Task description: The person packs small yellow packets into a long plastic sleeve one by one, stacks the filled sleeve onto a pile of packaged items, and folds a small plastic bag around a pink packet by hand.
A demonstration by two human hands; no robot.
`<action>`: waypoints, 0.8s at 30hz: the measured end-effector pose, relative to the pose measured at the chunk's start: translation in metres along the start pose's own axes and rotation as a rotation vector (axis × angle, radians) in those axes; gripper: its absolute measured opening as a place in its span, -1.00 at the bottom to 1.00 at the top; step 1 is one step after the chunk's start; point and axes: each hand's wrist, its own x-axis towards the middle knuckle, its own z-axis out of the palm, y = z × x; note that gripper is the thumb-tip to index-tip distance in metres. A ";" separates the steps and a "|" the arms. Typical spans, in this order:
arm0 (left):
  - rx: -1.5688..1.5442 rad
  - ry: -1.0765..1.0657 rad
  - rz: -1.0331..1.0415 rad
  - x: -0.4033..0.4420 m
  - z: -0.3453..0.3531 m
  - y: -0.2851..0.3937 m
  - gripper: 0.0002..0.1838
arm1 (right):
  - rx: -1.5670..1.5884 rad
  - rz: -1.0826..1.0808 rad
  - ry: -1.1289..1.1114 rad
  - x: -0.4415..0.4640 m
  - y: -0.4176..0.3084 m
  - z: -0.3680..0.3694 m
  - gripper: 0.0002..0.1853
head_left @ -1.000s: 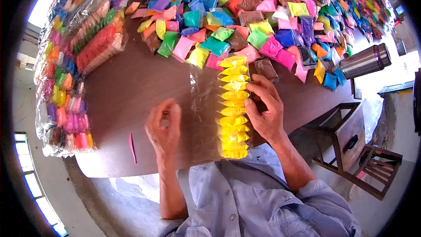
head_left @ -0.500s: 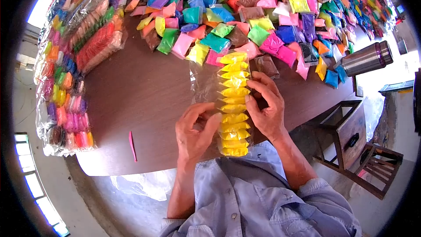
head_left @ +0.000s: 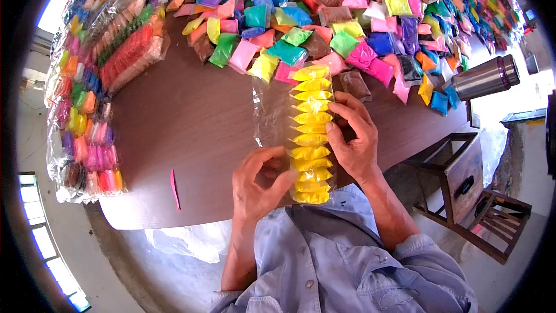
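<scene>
A clear plastic bag holds a stacked column of yellow packets (head_left: 311,139) in front of me, its lower end at the table edge by my shirt. The bag's loose clear film (head_left: 269,116) spreads to the left. My left hand (head_left: 258,182) is beside the lower left of the column, thumb and fingers apart, the thumb tip touching the bag's edge. Along the right side, my right hand (head_left: 356,133) rests its fingertips and thumb against the column's edge, with a gap between them.
Loose colourful packets (head_left: 341,17) are heaped across the back of the brown table (head_left: 174,116). Filled clear bags of packets (head_left: 92,139) line the left side. A pink plastic tool (head_left: 174,190) lies at front left. A steel flask (head_left: 485,78) is at right, near a wooden stool (head_left: 457,174).
My left hand has shifted slightly down, its index finger lower. The right hand's fingers have moved a little along the column's edge. The yellow packets have barely moved.
</scene>
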 end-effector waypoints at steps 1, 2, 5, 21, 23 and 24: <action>-0.008 0.009 0.011 0.000 -0.001 0.001 -0.52 | 0.007 0.002 0.001 0.000 -0.001 0.000 -0.63; -0.009 0.009 0.012 -0.002 -0.004 0.002 -0.52 | 0.007 0.001 0.001 0.000 0.000 0.000 -0.63; 0.153 -0.023 0.123 -0.013 -0.014 0.004 -0.51 | 0.009 0.008 -0.002 -0.001 0.002 0.000 -0.63; 0.476 0.073 0.202 -0.054 0.000 0.012 -0.63 | -0.028 0.132 -0.048 -0.009 -0.020 0.004 -0.67; 0.478 0.094 0.167 -0.054 -0.022 0.002 -0.64 | -0.014 0.110 -0.109 -0.019 -0.026 0.010 -0.64; 0.506 0.129 0.183 -0.052 -0.039 -0.006 -0.63 | 0.028 0.135 -0.142 -0.026 -0.030 0.015 -0.62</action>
